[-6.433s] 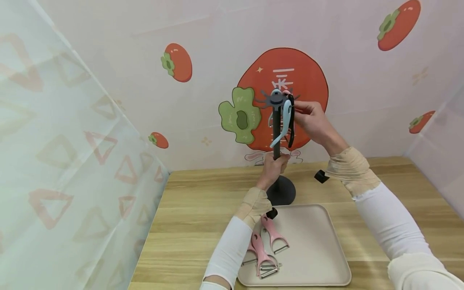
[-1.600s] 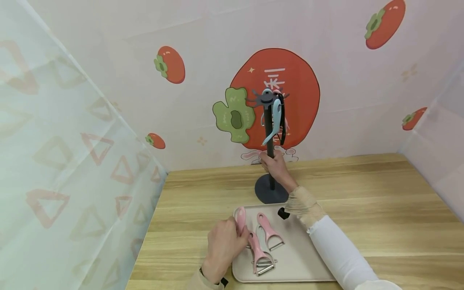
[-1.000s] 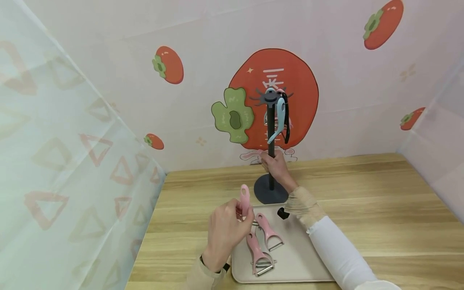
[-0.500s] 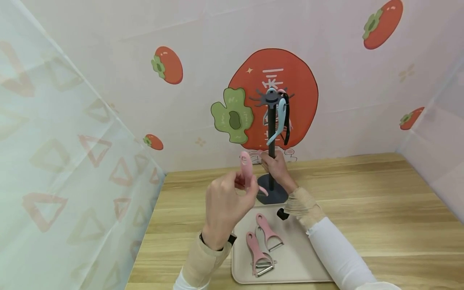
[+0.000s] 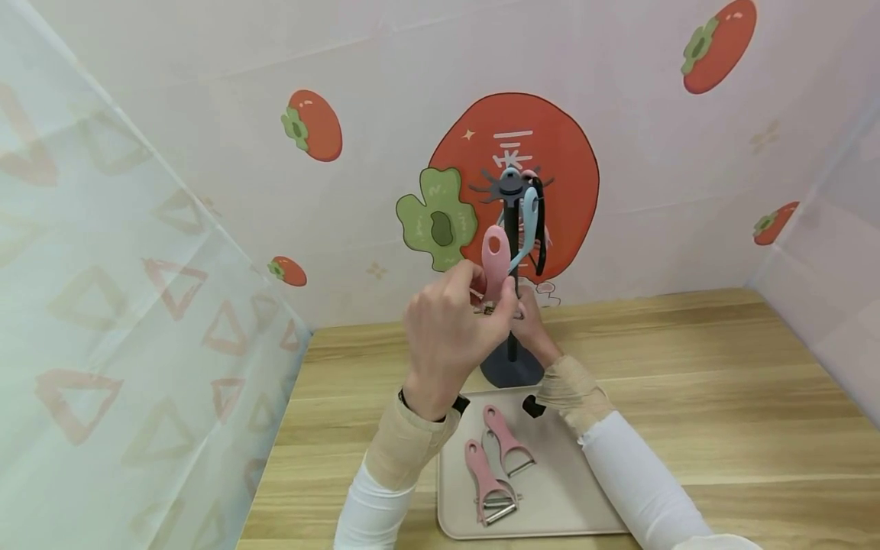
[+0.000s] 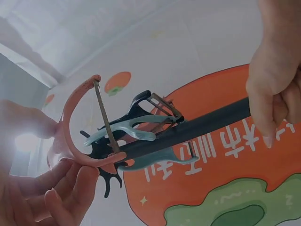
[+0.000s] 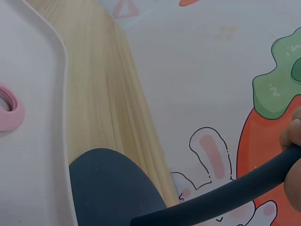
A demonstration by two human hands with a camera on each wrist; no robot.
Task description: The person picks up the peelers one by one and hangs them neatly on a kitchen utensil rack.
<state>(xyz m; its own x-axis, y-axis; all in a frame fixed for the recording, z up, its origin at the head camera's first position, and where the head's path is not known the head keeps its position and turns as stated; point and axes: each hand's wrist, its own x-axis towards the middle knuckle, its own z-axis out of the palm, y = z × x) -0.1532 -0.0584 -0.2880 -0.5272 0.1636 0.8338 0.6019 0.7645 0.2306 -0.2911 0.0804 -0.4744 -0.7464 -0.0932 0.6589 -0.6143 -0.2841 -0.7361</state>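
My left hand [image 5: 450, 328] pinches a pink peeler [image 5: 496, 260] at the base of its handle, handle end up, in front of the dark stand [image 5: 512, 218]. In the left wrist view the peeler's curved head and metal blade [image 6: 106, 113] face the camera. My right hand [image 5: 532, 325] grips the stand's pole, partly hidden behind my left hand; the right wrist view shows its fingers [image 7: 294, 132] round the pole [image 7: 225, 190]. Light blue [image 5: 529, 221], black [image 5: 540, 244] and pink peelers hang from the right and back hooks of the stand's top [image 5: 511, 186]; the left hooks are bare.
Below the stand's round base [image 5: 510, 370] lies a beige tray [image 5: 571, 527]. On its left side are pink peelers [image 5: 481, 462] and a grey-white peeler [image 5: 492, 451], partly overlapping. The wooden table [image 5: 687, 382] meets a printed wall behind.
Over the last second or so, my left hand has lifted the pink peeler off the tray, up and slightly right to the stand. Earlier, the left hand held the pole; now the right does.
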